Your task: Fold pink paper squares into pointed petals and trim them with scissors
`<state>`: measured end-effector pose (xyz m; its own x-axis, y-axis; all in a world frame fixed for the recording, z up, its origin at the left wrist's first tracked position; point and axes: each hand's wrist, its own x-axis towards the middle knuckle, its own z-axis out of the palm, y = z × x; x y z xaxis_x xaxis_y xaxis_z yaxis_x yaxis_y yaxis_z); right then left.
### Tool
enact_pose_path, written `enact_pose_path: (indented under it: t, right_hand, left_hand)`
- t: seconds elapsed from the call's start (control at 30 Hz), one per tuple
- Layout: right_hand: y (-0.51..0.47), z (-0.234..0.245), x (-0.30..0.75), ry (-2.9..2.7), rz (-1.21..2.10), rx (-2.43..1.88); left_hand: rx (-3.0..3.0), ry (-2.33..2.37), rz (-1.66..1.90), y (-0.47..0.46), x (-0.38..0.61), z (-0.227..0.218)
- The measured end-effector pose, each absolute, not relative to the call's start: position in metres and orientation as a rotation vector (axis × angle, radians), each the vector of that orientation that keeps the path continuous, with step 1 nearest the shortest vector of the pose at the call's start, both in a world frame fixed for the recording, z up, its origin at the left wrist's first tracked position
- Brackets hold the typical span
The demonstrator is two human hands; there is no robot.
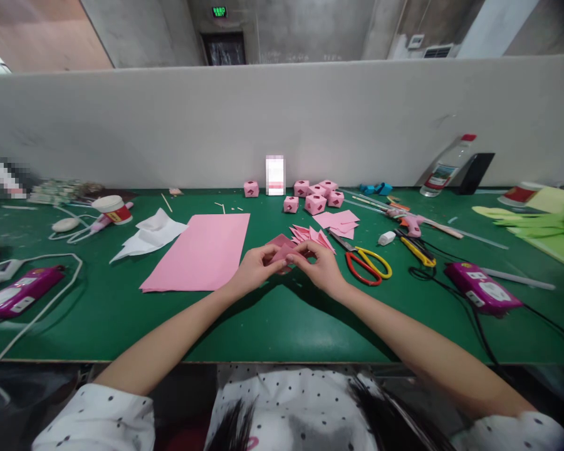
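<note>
Both of my hands meet over the middle of the green table (282, 326), pinching a small folded pink paper piece (282, 250). My left hand (256, 268) grips its left side with curled fingers. My right hand (319, 263) grips its right side, thumb and fingertips pressed on the paper. Just behind the hands lies a fan of folded pink paper units (310, 235). A large flat pink sheet (200, 250) lies to the left of my left hand.
Several finished pink paper cubes (314, 195) stand at the back, with pink squares (338, 220) beside them. Red-and-yellow scissors (366, 262), a glue gun (411, 224), a purple power strip (482, 288), a plastic bottle (446, 166), white tissue (150, 237) and a paper cup (115, 210) surround the area.
</note>
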<state>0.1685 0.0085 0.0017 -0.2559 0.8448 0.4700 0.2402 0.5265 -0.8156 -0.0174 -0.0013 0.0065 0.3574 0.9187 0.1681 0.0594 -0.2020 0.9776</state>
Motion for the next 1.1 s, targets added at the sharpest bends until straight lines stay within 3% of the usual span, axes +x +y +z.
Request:
enact_pose_path:
  t: [0.47, 1.1]
  right_hand:
    - [0.010, 0.008, 0.168, -1.569, 1.131, -0.957]
    - [0.009, 0.008, 0.170, -1.632, 1.208, -0.850]
  left_hand:
    - [1.464, 0.949, 1.047, -0.005, -0.018, 0.019]
    - [1.401, 1.119, 1.303, 0.000, -0.020, 0.020]
